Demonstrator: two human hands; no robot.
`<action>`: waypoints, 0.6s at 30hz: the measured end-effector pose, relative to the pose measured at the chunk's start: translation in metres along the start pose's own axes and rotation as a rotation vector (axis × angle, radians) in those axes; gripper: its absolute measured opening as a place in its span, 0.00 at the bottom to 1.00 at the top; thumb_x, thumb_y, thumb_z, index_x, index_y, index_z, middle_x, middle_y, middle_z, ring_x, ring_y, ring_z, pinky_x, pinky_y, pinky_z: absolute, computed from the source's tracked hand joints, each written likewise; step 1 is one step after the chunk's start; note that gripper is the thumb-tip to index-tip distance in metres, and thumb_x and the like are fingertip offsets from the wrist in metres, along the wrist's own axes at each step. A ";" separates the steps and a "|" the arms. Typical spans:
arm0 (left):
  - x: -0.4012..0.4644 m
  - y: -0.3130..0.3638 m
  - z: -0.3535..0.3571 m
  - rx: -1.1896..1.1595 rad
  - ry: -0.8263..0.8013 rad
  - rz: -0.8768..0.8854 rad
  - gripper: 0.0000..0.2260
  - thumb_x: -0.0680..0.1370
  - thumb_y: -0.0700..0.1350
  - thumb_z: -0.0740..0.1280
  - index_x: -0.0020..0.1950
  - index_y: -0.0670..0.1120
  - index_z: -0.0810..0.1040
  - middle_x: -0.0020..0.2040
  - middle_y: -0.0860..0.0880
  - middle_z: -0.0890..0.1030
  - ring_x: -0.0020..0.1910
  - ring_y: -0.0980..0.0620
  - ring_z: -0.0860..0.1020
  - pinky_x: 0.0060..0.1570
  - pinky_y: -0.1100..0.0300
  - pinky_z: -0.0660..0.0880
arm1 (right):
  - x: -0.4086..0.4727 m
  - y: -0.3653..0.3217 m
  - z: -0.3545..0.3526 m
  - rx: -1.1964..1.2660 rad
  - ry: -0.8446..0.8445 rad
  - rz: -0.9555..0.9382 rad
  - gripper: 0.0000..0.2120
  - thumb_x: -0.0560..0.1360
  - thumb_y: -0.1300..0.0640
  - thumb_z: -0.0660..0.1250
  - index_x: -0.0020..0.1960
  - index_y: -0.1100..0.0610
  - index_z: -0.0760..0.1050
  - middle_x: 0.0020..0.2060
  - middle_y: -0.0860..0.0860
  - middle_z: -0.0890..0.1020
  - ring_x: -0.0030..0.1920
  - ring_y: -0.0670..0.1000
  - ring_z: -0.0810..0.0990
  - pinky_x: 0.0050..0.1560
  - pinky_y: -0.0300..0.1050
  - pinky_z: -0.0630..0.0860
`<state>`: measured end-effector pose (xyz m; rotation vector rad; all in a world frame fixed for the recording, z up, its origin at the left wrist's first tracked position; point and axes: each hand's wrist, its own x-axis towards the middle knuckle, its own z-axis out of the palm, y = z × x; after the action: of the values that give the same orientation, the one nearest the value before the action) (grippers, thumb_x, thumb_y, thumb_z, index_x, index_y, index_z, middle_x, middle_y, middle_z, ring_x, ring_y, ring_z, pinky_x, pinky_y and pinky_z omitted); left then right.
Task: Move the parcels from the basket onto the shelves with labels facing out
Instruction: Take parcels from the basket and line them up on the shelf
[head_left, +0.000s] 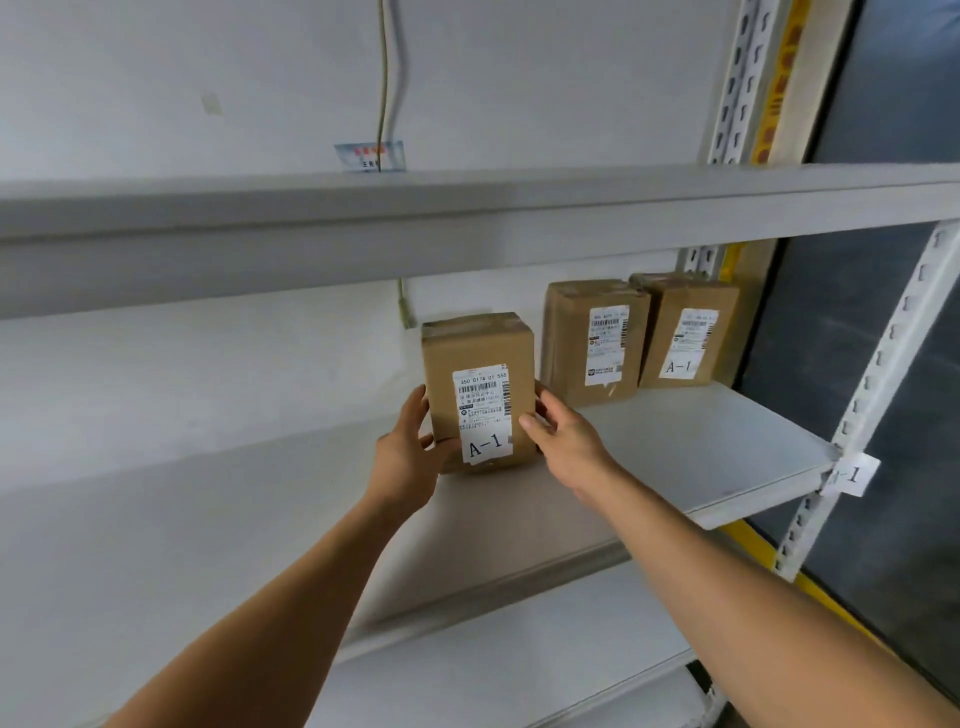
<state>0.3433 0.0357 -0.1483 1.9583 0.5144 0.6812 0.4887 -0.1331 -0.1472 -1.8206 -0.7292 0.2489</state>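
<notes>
A brown cardboard parcel stands upright on the middle shelf, its white label marked A-1 facing me. My left hand grips its lower left side, thumb on the front. My right hand holds its right side, thumb at the label's edge. Two more parcels stand further right on the same shelf, one beside the held parcel and one at the far right, both with labels facing out. The basket is out of view.
An upper shelf hangs just above the parcels. A lower shelf lies below. A perforated white upright with a tag marked A-1 stands at the right. A white wall with a hanging cable is behind.
</notes>
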 end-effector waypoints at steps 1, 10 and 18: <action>0.008 -0.002 0.006 -0.012 -0.002 -0.013 0.33 0.79 0.36 0.73 0.78 0.62 0.68 0.64 0.65 0.81 0.61 0.51 0.84 0.63 0.54 0.81 | 0.011 0.005 -0.003 -0.003 -0.008 0.003 0.26 0.85 0.58 0.66 0.80 0.43 0.67 0.67 0.40 0.79 0.67 0.39 0.77 0.72 0.41 0.71; 0.069 -0.001 0.063 -0.079 0.055 -0.055 0.36 0.77 0.34 0.73 0.78 0.64 0.69 0.64 0.60 0.83 0.60 0.51 0.84 0.64 0.54 0.81 | 0.086 0.041 -0.029 0.010 0.022 0.060 0.28 0.84 0.48 0.67 0.82 0.43 0.64 0.73 0.47 0.77 0.73 0.51 0.76 0.75 0.50 0.70; 0.096 -0.004 0.087 -0.077 0.075 -0.068 0.36 0.77 0.33 0.73 0.75 0.67 0.70 0.64 0.60 0.83 0.62 0.50 0.84 0.64 0.49 0.81 | 0.116 0.052 -0.040 -0.031 0.048 0.017 0.26 0.85 0.51 0.65 0.82 0.41 0.64 0.73 0.47 0.77 0.72 0.51 0.76 0.73 0.46 0.72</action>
<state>0.4725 0.0389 -0.1613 1.8406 0.5890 0.7229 0.6187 -0.1063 -0.1596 -1.8564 -0.6873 0.2054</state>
